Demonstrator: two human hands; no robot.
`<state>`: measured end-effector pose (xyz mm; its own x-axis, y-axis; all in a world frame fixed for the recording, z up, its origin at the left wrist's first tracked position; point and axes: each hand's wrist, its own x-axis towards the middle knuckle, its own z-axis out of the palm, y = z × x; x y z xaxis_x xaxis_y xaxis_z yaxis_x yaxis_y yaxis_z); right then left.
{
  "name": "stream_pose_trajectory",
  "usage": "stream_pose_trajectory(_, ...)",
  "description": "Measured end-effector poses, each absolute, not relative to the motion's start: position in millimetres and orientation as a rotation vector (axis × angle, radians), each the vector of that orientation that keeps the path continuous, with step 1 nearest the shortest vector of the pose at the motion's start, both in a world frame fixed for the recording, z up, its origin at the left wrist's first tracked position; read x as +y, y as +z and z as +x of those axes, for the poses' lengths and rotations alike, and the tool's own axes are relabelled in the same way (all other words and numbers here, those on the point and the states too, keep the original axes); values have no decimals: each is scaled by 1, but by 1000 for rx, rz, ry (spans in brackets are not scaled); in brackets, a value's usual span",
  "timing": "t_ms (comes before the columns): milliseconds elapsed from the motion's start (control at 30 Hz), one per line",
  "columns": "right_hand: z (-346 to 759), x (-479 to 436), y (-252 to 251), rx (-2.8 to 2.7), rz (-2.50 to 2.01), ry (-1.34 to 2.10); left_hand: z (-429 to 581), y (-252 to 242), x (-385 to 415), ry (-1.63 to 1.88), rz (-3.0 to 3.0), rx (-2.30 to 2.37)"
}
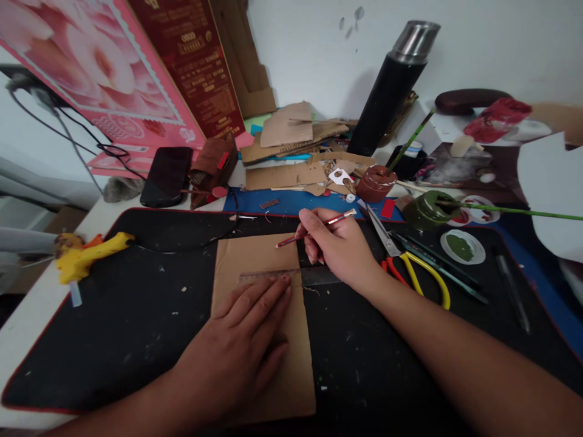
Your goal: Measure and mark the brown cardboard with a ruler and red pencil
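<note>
A brown cardboard sheet [255, 255] lies on the black mat [136, 303]. My left hand [237, 346] rests flat on it, fingers stretched out, pressing a ruler [319, 276] that crosses the sheet's upper part. My right hand [337, 246] is closed on a red pencil [291, 238], whose tip touches the cardboard just above the ruler.
A yellow glue gun [86, 255] lies at the mat's left edge. Yellow-handled scissors [410, 261] lie right of my right hand. Behind are cardboard scraps [286, 145], a black phone [166, 176], a black thermos [392, 85], brown [376, 182] and green [428, 209] paint pots.
</note>
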<state>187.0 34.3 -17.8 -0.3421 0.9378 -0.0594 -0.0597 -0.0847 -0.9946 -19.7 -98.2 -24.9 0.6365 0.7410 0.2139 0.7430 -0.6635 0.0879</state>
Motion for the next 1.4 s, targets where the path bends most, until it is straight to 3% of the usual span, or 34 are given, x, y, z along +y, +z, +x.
stream_pose_trajectory(1400, 186, 42, -20, -1393, -1071, 1506, -20, -30, -99, -314, -2834, -1300)
